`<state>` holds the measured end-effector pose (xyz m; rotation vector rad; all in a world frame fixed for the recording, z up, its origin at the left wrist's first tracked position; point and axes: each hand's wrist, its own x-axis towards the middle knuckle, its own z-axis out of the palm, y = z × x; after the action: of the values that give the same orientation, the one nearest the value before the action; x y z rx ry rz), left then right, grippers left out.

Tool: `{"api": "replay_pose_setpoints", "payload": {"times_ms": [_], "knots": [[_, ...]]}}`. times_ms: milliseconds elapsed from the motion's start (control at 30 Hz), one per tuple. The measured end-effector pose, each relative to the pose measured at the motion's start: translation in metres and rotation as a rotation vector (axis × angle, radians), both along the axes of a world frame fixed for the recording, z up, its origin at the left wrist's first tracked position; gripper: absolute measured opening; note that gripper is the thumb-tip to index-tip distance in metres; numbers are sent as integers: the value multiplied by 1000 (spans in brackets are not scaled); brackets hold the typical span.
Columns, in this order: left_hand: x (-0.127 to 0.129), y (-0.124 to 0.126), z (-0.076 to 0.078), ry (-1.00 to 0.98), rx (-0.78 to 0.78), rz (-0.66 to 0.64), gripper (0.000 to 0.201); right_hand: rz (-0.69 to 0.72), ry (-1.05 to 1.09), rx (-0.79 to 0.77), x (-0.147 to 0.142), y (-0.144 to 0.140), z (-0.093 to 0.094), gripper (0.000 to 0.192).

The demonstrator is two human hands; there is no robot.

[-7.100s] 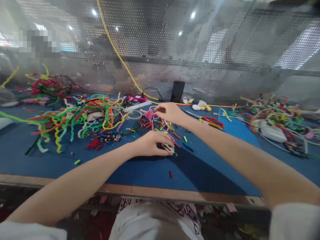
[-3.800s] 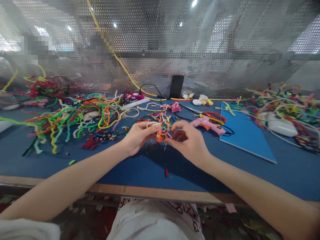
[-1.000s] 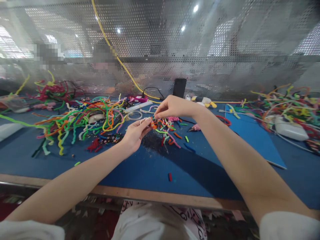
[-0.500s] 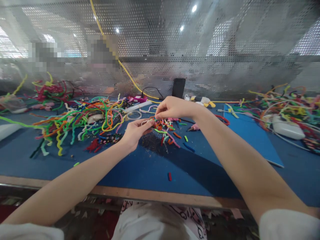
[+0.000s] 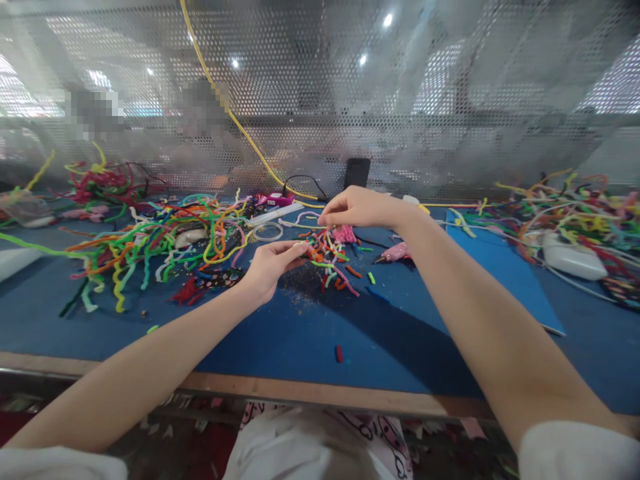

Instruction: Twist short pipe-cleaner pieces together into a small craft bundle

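Above the table (image 5: 280,347), left hand (image 5: 269,268) pinches a colourful piece (image 5: 311,247), axis hidden; right hand (image 5: 357,205), grip unclear.

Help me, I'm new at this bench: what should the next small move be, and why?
Probably lower the right grip to the left grip: the left seems to pinch a small colourful piece beside the scraps, while the right hangs beyond it, apart. Whether the right holds anything is too unclear to tell.
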<state>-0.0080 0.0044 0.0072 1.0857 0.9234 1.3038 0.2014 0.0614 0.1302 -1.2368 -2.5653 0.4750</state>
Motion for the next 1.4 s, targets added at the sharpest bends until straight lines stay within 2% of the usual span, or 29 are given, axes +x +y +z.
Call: {"api": "replay_pose_setpoints", "payload": {"times_ms": [67,133,267,400,533,833,1167,1400], "knots": [[0,0,0,20,14,5,28,-61,-10,37,9,3,2,29],[0,0,0,45,33,4,27,-65,-12,30,14,4,4,25],[1,-3,1,101,72,-4,25,60,-24,-45,11,0,7,26],[1,-3,3,178,108,-9,28,182,-132,-104,-1,-5,6,29],[-1,-3,3,313,158,16,31,196,-215,-103,-4,-5,3,28],[0,-6,5,417,198,45,30,239,-222,-207,-2,-3,1,24],[-1,-6,3,423,253,62,30,229,-232,-115,-5,-11,3,19],[-1,-4,2,359,214,53,31,235,-212,-184,-2,-7,2,24]]}}
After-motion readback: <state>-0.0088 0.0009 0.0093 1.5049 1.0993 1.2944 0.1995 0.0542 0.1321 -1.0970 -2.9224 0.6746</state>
